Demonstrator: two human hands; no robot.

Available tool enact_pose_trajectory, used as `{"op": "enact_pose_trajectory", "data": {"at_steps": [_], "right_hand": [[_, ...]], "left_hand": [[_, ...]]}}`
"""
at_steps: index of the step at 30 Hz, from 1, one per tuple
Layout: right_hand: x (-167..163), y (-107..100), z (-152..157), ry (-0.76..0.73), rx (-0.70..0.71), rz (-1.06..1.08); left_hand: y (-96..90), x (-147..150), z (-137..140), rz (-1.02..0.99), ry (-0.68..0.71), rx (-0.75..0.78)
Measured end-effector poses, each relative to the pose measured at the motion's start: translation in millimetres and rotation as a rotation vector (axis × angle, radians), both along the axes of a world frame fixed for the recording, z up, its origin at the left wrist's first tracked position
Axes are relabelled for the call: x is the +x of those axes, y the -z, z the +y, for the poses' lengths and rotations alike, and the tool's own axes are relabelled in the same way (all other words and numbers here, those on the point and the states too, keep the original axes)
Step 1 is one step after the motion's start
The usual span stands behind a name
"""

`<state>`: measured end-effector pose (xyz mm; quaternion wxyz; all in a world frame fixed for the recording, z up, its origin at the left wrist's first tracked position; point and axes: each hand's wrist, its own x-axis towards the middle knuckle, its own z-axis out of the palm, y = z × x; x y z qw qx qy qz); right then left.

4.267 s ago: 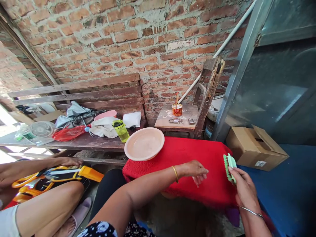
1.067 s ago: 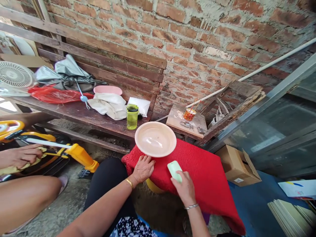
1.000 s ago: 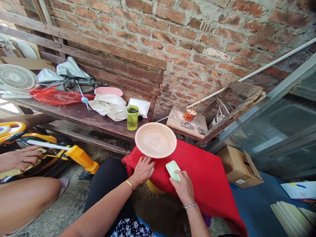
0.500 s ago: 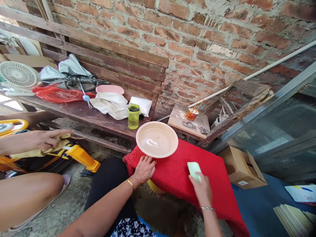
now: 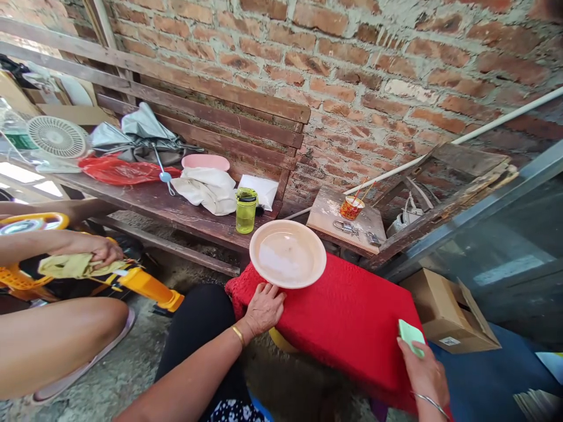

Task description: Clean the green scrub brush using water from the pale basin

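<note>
From the head camera: grips with the right hand (image 5: 424,372) an oblong pale-green plastic brush (image 5: 410,335), fingers closed around its near end. Holds it at the right-hand end of a bright red textured cloth (image 5: 347,328) spread between both hands; cannot tell whether pressing down on it.

Rests the left hand (image 5: 264,309), back upward and fingers loosely bent, on the near edge of the same cloth, well apart from the right; cannot tell whether pinching a fold. Has just beyond the left fingertips a round pale-pink plastic basin (image 5: 317,264), and farther beyond a translucent lime-green lidded bottle (image 5: 246,214) on a dark brown wooden bench (image 5: 169,210). Has beyond the right hand a brown cardboard box (image 5: 446,313) with a raised flap.
</note>
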<state>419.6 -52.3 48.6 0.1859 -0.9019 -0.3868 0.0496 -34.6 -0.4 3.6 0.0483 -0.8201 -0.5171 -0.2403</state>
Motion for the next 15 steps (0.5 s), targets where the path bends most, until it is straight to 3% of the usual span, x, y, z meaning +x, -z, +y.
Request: {"op": "enact_pose_trajectory", "data": {"at_steps": [3, 7, 9, 12, 15], "right_hand": [[-47, 0, 8, -0.106, 0.005, 0.027], [-157, 2, 43, -0.483, 0.085, 0.067], [-183, 2, 56, -0.607, 0.072, 0.054], [-160, 3, 60, -0.560, 0.009, 0.031], [-86, 2, 45, -0.285, -0.085, 0.041]], "left_hand": [[0.0, 0, 0, -0.004, -0.007, -0.004], [0.7, 0, -1, 0.012, -0.015, -0.016], [1.4, -1, 0, 0.013, -0.013, -0.015], [2.4, 0, 0, 0.009, -0.013, -0.005], [2.8, 1, 0, -0.002, -0.013, -0.006]]}}
